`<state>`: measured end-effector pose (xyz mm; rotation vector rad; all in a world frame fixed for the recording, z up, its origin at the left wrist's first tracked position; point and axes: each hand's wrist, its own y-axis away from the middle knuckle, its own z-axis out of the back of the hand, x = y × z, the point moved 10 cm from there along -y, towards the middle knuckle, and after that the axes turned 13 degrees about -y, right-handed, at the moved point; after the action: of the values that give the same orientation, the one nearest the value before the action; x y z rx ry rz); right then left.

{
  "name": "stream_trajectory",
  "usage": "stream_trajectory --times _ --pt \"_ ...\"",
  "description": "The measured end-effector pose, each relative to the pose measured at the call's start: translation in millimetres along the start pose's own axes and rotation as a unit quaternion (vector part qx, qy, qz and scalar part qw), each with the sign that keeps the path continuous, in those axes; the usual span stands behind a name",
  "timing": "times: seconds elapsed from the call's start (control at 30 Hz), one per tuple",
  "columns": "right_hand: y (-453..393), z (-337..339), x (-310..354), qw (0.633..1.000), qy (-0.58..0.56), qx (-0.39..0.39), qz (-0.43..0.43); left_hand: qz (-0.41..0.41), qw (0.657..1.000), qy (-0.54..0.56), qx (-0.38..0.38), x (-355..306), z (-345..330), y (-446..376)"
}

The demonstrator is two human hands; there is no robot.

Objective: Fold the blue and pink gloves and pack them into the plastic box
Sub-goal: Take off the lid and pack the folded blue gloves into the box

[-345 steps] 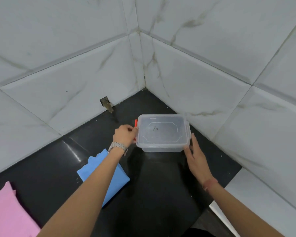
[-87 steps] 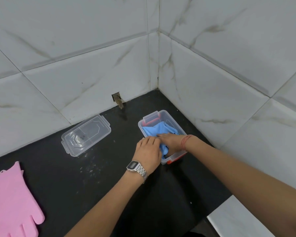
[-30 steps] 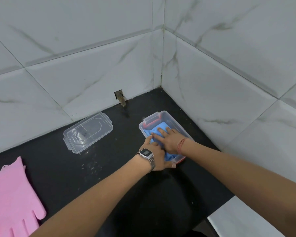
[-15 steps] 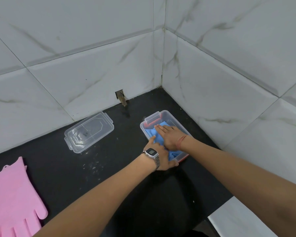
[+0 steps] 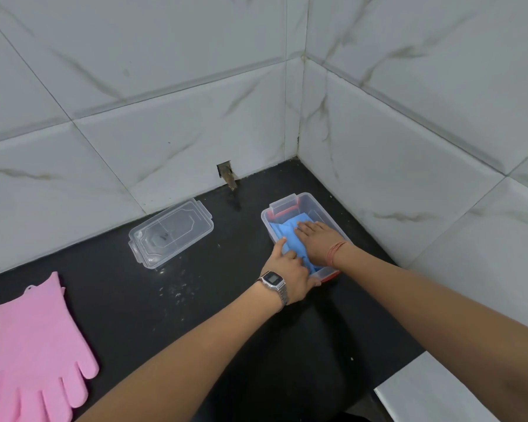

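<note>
The clear plastic box [image 5: 313, 205] with red clips stands on the black counter near the tiled corner. The folded blue glove [image 5: 284, 231] lies inside it. My right hand [image 5: 317, 239] lies flat on the glove, fingers straight, pressing it down. My left hand [image 5: 290, 269] grips the box's near left corner, thumb along the left wall and fingers wrapped over the near rim. The pink glove [image 5: 34, 348] lies flat and unfolded at the far left of the counter.
The box's clear lid [image 5: 169, 233] lies upside up on the counter to the left of the box, near the back wall. A small metal stub [image 5: 227, 176] sticks out of the wall tile. The black counter [image 5: 171, 300] ends at the lower right.
Over the last second my right hand slid a little further into the box on the blue glove. My left hand stayed on the box's near corner.
</note>
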<state>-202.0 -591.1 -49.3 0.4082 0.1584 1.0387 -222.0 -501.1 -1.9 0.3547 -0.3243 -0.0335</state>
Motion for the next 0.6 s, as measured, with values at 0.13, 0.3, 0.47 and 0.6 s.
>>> stream_trajectory --times 0.13,0.3,0.47,0.6 --pt "4 -6 -5 0.999 -0.013 0.040 -0.030 0.010 0.999 -0.005 -0.031 -3 1 4" --pt "-1 -20 -6 0.993 -0.026 0.086 -0.074 -0.006 1.000 -0.016 0.005 -2 2 -2" --pt "-3 -14 -5 0.991 -0.002 0.078 -0.106 -0.021 0.998 -0.035 0.042 -4 -1 -7" --pt "4 -15 -9 0.988 0.016 0.082 -0.129 -0.018 0.999 -0.026 0.041 -4 -3 -6"
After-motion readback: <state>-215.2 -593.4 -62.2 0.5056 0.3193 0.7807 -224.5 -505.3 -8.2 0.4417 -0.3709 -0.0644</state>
